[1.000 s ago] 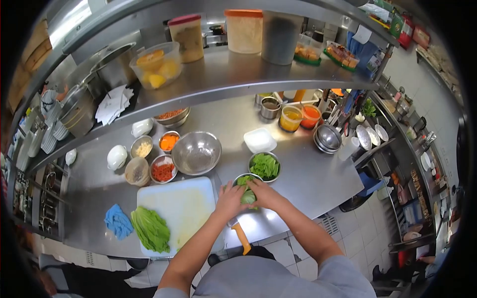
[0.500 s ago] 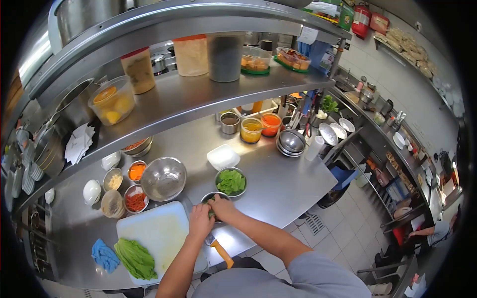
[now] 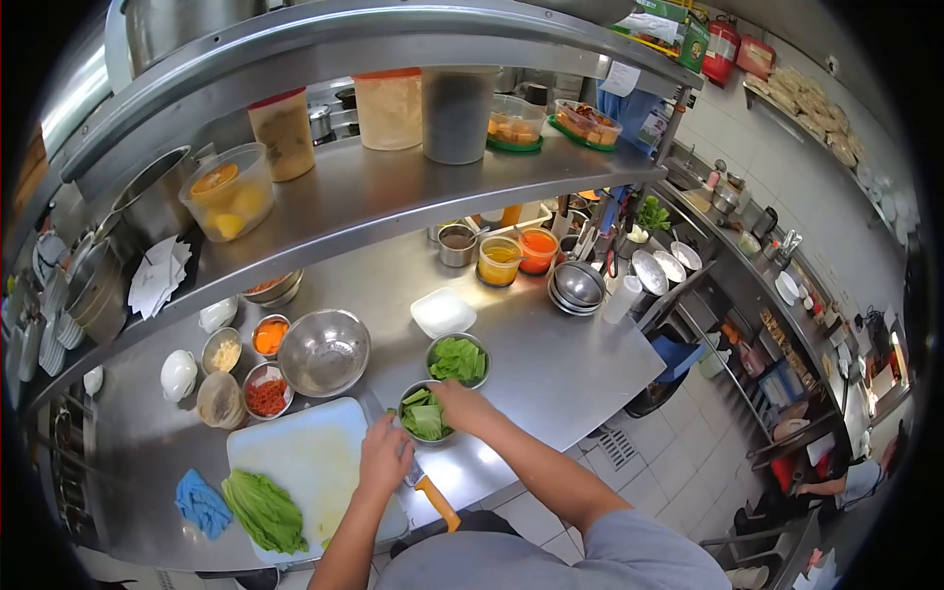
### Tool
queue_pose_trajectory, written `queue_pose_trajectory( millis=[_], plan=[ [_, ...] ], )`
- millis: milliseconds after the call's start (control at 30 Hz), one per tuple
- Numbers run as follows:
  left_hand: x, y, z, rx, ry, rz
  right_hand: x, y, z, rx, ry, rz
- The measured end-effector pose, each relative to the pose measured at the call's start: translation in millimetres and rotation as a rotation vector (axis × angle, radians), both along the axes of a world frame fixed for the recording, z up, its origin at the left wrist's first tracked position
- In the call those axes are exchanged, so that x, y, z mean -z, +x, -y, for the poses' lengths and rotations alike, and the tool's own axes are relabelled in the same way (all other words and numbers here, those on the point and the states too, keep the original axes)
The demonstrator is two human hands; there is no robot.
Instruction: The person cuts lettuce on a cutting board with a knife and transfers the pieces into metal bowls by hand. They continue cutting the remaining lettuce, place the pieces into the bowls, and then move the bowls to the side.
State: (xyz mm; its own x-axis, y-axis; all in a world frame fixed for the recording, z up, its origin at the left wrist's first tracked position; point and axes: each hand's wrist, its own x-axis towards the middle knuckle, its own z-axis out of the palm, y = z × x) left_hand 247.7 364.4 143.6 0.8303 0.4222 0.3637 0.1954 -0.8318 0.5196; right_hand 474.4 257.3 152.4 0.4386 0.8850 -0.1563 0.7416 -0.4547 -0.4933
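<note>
Hands: apart, one on each side of a small steel bowl [image 3: 430, 442].
Left hand [image 3: 385, 454]: fingers bent, by the bowl's left rim; I can't tell if they pinch anything.
Right hand [image 3: 470, 409]: over the bowl's right side, fingertips at the leaves; I can't see if they grip.
Cut green leaves [image 3: 423, 417]: in the bowl, between the two hands.
Second leaf bowl [image 3: 486, 364]: just past the right hand, with more green leaves in it.
Knife [image 3: 437, 504]: just beside the left hand, orange handle toward the person.
Chopping board [image 3: 305, 438]: white, left of the left hand, flat on the shiny surface [image 3: 565, 379].
Lettuce [image 3: 264, 511]: big and green, on the board's near left corner, left of the left hand.
Blue cloth [image 3: 204, 504]: further left, beside the lettuce.
Big steel bowl [image 3: 324, 354]: ahead of the left hand, a bit to its left.
Red bits [image 3: 266, 395]: in a little bowl, left of the big one.
White tub [image 3: 442, 313]: ahead of both hands, past the second leaf bowl.
</note>
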Motion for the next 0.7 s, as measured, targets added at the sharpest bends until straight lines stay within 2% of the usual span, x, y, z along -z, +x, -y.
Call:
queue_pose_trajectory(
  millis=[67, 133, 200, 233, 267, 333, 400, 433, 467, 500, 600, 667, 700],
  plan=[
    [4, -31, -2, -0.11, -0.173, 0.07, -9, 7, 16, 0.018, 0.212, 0.049],
    [12, -64, -10, -0.196, -0.169, 0.093, -23, 3, 30, 0.047, 0.39, -0.023],
    [19, -117, -20, -0.352, -0.153, 0.085, -9, -9, 40, 0.125, 0.414, -0.409],
    [19, -139, -29, -0.413, -0.224, 0.123, -13, -21, 46, 0.084, 0.326, -0.467],
    [20, -167, -40, -0.481, -0.291, 0.165, -37, -44, 50, 0.012, 0.162, -0.418],
    [21, -227, -61, -0.665, -0.269, 0.148, 6, -63, 56, -0.154, -0.112, -0.455],
    [16, -287, -79, -0.913, -0.429, 0.208, 64, -79, 66, -0.133, -0.13, -0.449],
    [16, -316, -86, -1.016, -0.416, 0.274, 72, -97, 65, -0.188, -0.15, -0.463],
    [17, -340, -94, -1.103, -0.4, 0.344, 73, -109, 64, -0.122, -0.11, -0.412],
    [17, -361, -100, -1.133, -0.396, 0.345, 75, -117, 64, -0.045, -0.065, -0.355],
    [23, -399, -116, -1.211, -0.412, 0.428, 96, -133, 64, -0.018, -0.016, -0.251],
    [46, -412, -136, -1.152, -0.342, 0.235, 98, -145, 55, -0.023, -0.023, -0.241],
    [59, -412, -149, -1.155, -0.342, 0.238, 98, -150, 51, -0.022, -0.03, -0.23]
  ],
)
